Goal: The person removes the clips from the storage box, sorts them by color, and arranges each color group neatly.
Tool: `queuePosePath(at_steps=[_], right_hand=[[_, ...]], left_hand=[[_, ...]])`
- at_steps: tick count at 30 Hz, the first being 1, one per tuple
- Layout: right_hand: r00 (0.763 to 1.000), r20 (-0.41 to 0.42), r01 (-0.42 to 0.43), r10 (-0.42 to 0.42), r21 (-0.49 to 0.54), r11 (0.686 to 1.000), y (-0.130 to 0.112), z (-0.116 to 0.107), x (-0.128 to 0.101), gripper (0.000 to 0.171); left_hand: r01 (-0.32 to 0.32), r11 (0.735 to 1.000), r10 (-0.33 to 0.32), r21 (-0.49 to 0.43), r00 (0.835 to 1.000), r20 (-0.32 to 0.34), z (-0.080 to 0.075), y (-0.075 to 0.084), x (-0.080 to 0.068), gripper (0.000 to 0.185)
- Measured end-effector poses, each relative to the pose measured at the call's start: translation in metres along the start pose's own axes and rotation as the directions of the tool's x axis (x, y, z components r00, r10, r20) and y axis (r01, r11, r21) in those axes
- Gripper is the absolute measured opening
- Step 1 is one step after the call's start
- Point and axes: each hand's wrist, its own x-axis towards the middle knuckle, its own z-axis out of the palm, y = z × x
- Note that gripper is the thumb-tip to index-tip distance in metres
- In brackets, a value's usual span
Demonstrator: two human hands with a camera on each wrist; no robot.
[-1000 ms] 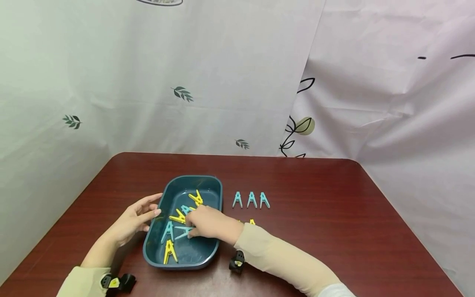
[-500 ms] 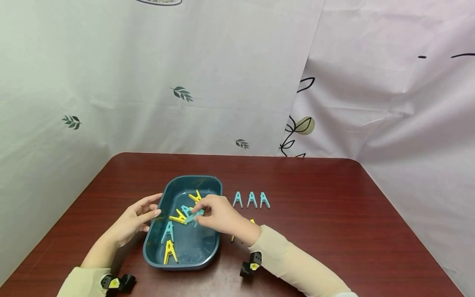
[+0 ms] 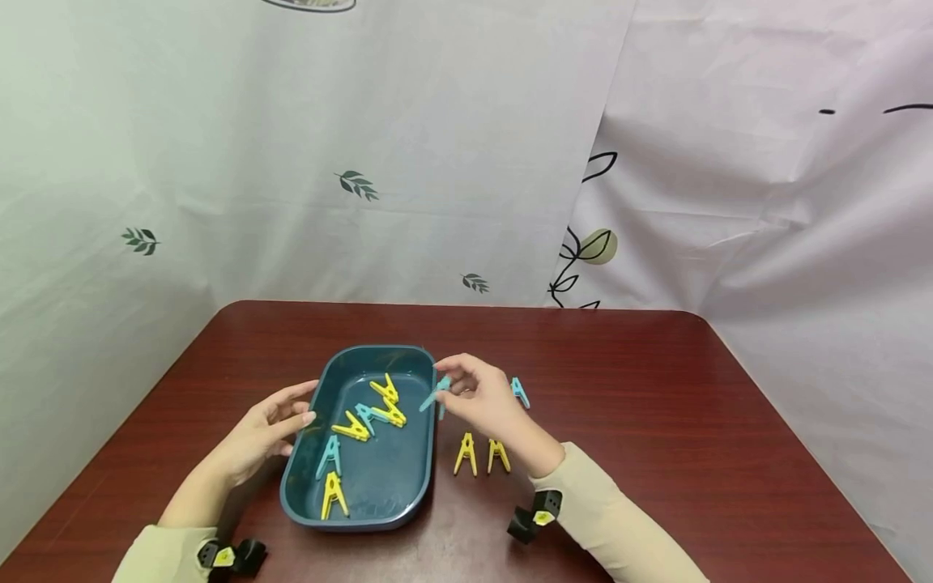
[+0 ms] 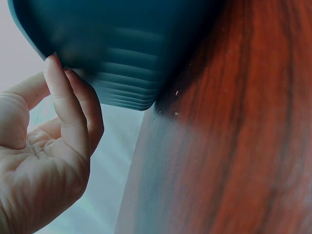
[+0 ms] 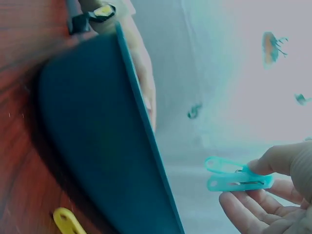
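A light-blue clothespin [image 3: 435, 394] is pinched between the thumb and fingers of my right hand [image 3: 488, 401], over the right rim of a dark teal plastic tray [image 3: 382, 486]. In the right wrist view the clothespin [image 5: 236, 181] hangs above the tray's rim, its two legs pointing away from the fingers. My left hand [image 3: 251, 433] holds the tray's left rim; the left wrist view has its fingertips against the outer wall [image 4: 126, 68]. Inside the tray lie several yellow clothespins [image 3: 332, 492] and two light-blue clothespins [image 3: 330, 455].
Right of the tray, two yellow clothespins [image 3: 466, 453] stand side by side on the dark red wooden table [image 3: 656, 421]. Behind them is a light-blue clothespin [image 3: 519, 392]; my right hand covers the area beside it. A pale printed curtain [image 3: 437, 162] hangs behind the table.
My right hand has picked a light-blue clothespin from the tray and carried it up and right to the rim. The left hand and tray have stayed put.
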Motion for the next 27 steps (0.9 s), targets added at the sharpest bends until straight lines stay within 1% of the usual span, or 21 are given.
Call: queuePosePath(at_steps=[3, 9, 14, 21, 27], right_hand=[[0.998, -0.05, -0.033, 0.034, 0.008, 0.999, 0.005, -0.01, 0.0, 0.031], [0.992, -0.082, -0.095, 0.094, -0.01, 0.995, 0.011, -0.028, 0.005, 0.028], [0.974, -0.106, -0.197, 0.198, 0.02, 0.98, 0.02, -0.044, 0.011, 0.026], [0.946, -0.09, -0.312, 0.313, 0.022, 0.95, 0.042, -0.073, 0.019, 0.029], [0.928, -0.077, -0.362, 0.363, 0.03, 0.932, 0.062, -0.093, 0.022, 0.035]], left_hand=[[0.0, 1.0, 0.0, 0.0, 1.0, 0.0, 0.001, 0.0, 0.001, 0.059], [0.01, 1.0, -0.01, 0.015, 1.0, -0.013, 0.0, 0.001, 0.001, 0.06], [0.004, 1.0, -0.004, 0.011, 1.0, -0.007, 0.0, 0.0, 0.001, 0.06], [0.007, 1.0, -0.007, -0.006, 1.0, -0.002, -0.001, -0.001, 0.001, 0.059], [-0.008, 1.0, 0.008, -0.004, 1.0, 0.008, -0.001, -0.001, 0.0, 0.058]])
